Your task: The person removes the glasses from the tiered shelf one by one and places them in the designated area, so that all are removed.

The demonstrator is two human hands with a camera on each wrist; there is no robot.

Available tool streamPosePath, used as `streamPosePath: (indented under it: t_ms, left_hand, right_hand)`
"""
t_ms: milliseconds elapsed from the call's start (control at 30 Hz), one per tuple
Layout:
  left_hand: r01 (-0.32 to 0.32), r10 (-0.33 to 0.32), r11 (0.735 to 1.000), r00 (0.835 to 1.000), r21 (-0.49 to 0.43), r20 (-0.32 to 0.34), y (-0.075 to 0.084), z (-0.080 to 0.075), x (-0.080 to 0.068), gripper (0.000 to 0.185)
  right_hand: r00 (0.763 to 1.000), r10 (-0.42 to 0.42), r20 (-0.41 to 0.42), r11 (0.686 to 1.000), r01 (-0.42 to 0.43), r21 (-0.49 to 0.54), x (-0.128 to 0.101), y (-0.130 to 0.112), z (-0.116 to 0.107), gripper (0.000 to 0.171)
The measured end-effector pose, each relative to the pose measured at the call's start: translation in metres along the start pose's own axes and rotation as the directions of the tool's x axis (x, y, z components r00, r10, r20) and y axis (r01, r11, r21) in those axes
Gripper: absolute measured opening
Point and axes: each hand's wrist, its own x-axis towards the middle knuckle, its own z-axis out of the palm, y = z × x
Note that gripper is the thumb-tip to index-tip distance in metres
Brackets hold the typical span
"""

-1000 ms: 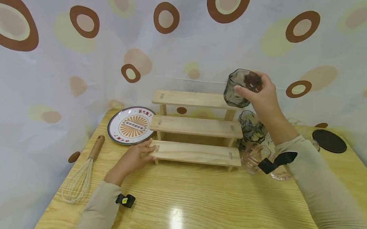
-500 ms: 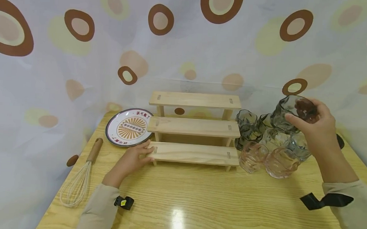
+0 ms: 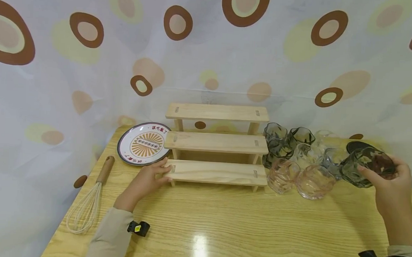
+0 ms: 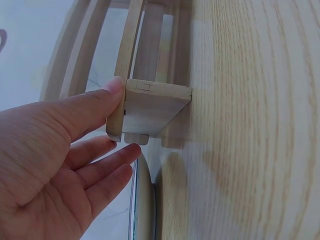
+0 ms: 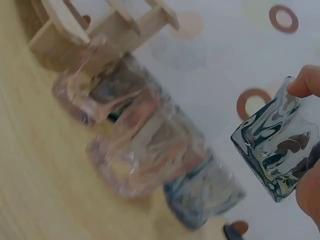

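My right hand (image 3: 395, 189) grips a smoky grey glass (image 3: 359, 167) with wavy walls, thumb on the near side. The right wrist view shows that glass (image 5: 275, 142) above the table, tilted in that picture. Left of it stand several more glasses: two pinkish ones (image 3: 315, 182) in front, a bluish one (image 3: 333, 160), clear ones (image 3: 307, 155) and dark grey ones (image 3: 300, 136) behind. My left hand (image 3: 147, 183) holds the left end of the lowest step of a three-tier wooden shelf (image 3: 214, 171). In the left wrist view, thumb and fingers meet the board's end (image 4: 119, 112).
A patterned plate (image 3: 143, 144) lies left of the shelf, partly behind it. In front of the plate is a whisk (image 3: 92, 198) with a wooden handle. A black round disc (image 3: 359, 146) lies behind the held glass. A dotted cloth (image 3: 210, 47) hangs along the back.
My right hand has carried the grey glass from above the shelf's right end to the right and down, beside the other glasses. The left hand has stayed at the shelf.
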Motion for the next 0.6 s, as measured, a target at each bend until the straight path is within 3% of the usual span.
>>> streamPosePath:
  t_ms: [200,333,467,600]
  left_hand:
    - [0.007,-0.007,1.000,1.000,-0.001,-0.009,-0.001,0.000,0.000,0.046]
    - [0.012,-0.012,1.000,1.000,-0.003,-0.012,-0.001,0.000,-0.001,0.046]
    - [0.017,-0.017,1.000,1.000,-0.004,-0.010,0.000,0.000,-0.001,0.047]
    - [0.007,-0.007,1.000,1.000,-0.004,-0.010,0.000,0.000,0.000,0.046]
  right_hand:
    - [0.999,0.036,-0.011,0.999,-0.036,-0.013,-0.010,0.034,-0.019,0.038]
    - [0.995,0.099,0.033,0.994,-0.100,0.034,-0.019,0.043,-0.022,0.038]
    - [0.989,0.142,0.051,0.990,-0.142,-0.003,-0.025,0.048,-0.022,0.034]
    - [0.985,0.170,0.019,0.985,-0.169,-0.042,-0.029,0.054,-0.020,0.038]
